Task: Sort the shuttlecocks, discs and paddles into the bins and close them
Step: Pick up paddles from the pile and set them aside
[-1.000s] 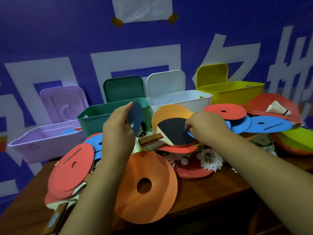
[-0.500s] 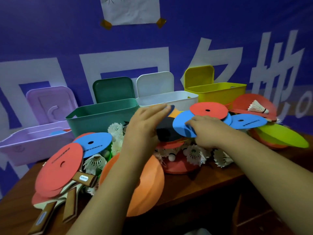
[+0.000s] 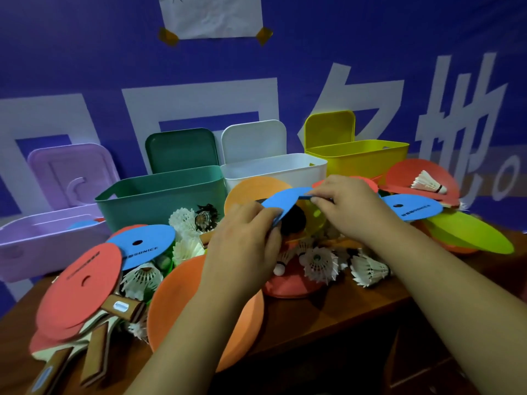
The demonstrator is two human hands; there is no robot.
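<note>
The left hand (image 3: 242, 240) and right hand (image 3: 349, 208) each pinch (fingers curled) an edge of a flat blue foam disc (image 3: 285, 201), held over the pile before the white plastic bin (image 3: 273, 172); a careless swing could scatter white feathered shuttlecocks (image 3: 319, 263) floorward.

The lilac bin (image 3: 42, 246), green bin (image 3: 159, 203), white bin (image 3: 273, 172) and yellow bin (image 3: 356, 161) are seen to be moulded of smooth plastic with a soft sheen. The blue disc (image 3: 285, 202) at the centre, the red disc (image 3: 82, 289) and the orange disc (image 3: 176, 303) are cut from a matt, foam-like sheet (their faces are read as dull and even). The shuttlecocks (image 3: 319, 263) are skirted with white feathers, rough and frayed at the tips. The paddle handles (image 3: 94, 354) are made of brown wood, one being fitted with a small shiny plate (image 3: 121, 307). The bench (image 3: 328, 312) is finished in dark, smooth wood. Creased white paper (image 3: 211, 15) is taped to the wall (image 3: 85, 67).
</note>
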